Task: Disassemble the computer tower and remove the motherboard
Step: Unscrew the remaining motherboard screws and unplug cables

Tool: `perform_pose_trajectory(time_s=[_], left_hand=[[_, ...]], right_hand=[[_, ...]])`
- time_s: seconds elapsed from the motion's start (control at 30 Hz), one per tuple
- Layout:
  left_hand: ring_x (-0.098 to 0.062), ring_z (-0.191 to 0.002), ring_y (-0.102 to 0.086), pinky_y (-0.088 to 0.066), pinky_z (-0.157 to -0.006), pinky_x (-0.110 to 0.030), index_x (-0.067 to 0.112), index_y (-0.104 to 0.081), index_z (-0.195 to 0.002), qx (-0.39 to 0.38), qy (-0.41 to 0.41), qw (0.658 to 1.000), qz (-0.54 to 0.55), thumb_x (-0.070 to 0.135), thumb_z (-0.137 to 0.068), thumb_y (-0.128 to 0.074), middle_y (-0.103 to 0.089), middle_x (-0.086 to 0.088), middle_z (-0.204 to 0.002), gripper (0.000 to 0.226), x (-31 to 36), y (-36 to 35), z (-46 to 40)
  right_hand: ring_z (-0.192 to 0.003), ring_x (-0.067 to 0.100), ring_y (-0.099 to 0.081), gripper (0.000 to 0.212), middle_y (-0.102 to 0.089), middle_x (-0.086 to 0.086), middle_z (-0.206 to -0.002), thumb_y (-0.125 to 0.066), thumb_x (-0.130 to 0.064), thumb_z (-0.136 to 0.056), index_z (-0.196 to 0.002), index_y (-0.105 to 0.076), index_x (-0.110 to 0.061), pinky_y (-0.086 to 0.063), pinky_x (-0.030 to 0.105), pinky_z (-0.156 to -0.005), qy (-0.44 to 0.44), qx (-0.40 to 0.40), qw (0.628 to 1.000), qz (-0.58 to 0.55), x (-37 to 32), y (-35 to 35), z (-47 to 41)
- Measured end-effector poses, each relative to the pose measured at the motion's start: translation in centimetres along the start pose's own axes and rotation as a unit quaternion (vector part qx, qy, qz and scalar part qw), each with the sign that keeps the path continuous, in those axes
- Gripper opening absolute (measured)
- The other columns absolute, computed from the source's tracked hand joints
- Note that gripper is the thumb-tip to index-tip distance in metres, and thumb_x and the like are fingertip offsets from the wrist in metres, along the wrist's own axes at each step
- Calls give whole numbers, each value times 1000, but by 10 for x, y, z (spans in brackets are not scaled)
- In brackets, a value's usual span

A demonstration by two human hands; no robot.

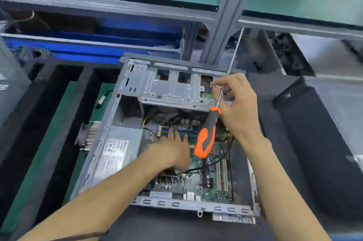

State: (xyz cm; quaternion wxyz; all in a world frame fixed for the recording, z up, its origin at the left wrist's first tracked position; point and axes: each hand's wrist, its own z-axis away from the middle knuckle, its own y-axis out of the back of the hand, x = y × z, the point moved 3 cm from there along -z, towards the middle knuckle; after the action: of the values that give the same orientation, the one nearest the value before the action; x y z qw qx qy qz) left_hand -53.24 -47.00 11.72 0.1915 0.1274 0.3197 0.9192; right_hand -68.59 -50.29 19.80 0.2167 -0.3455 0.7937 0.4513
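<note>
I take the motherboard (pixel 196 177) as my landmark: it lies flat on the floor of the open computer tower (pixel 110 122), still seated, with its slots along its right part and black cables (pixel 216 162) draped over it. The tower lies on its side with the panel off, which I judge is so that the board faces up and can be reached from above.

My left hand (pixel 172 152) is down on the board's upper middle, palm down, fingers spread and fairly straight toward the coloured connectors (pixel 176 132); motion blur keeps me from telling whether the fingertips have hold of anything. My guess is that it is feeling for a plug or steadying the board.

My right hand (pixel 235 107) hovers above the board's upper right corner, pinching the thin metal shaft of the screwdriver (pixel 208 134) between thumb and fingers, so the orange and grey handle hangs down over the board. I judge this is a parking grip, keeping the tool handy while the other hand works.

Left of the board, inside the tower, sits the grey power supply (pixel 115 152); above the board, the metal drive cage (pixel 169 87) spans the case. Outside the tower's left wall, a finned part (pixel 88 136) lies on the green tabletop (pixel 57 138).
</note>
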Motion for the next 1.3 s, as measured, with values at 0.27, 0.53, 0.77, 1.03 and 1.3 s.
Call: perform_pose_trajectory(time_s=[0.27,0.53,0.77,1.03,1.3], left_hand=[[-35,-127,-43,-39,-99,-50,10,-54,-125,67,12,997,-48,31,-100,-43,-53,-14,-133,34,11,6,-1],[-27,-90,-58,-46,-82,-38,16,-62,-95,251,73,965,14,33,-95,-48,-66,-9,-102,22,-14,36,-18],[-38,-135,-36,-30,-109,-49,10,-40,-141,152,120,981,-4,47,-98,-44,-41,-20,-147,57,-45,23,-49],[-26,-77,-54,-46,-66,-32,16,-47,-80,237,82,967,54,21,-89,-60,-62,-8,-91,17,-52,33,-54],[-28,-78,-54,-40,-68,-31,19,-57,-85,284,117,948,79,36,-87,-62,-62,-6,-89,17,-59,30,-50]], right_hand=[[-93,20,-60,9,-62,2,-100,-61,-9,-99,-101,-69,-12,-48,31,-76,-64,30,998,-8,23,25,18],[-97,14,-60,22,-66,1,-104,-45,-23,-105,-99,-67,-24,-37,7,-83,-175,43,984,-7,32,31,35],[-97,26,-61,21,-65,8,-103,-48,-14,-105,-104,-69,-14,-48,38,-86,-209,28,977,-11,39,23,41],[-104,29,-60,20,-65,11,-107,-49,-10,-105,-105,-69,-9,-46,43,-89,-222,14,975,4,33,26,36],[-109,25,-56,16,-68,-2,-103,-61,-33,-86,-89,-76,-35,-39,33,-96,-291,-82,949,-89,5,36,39]])
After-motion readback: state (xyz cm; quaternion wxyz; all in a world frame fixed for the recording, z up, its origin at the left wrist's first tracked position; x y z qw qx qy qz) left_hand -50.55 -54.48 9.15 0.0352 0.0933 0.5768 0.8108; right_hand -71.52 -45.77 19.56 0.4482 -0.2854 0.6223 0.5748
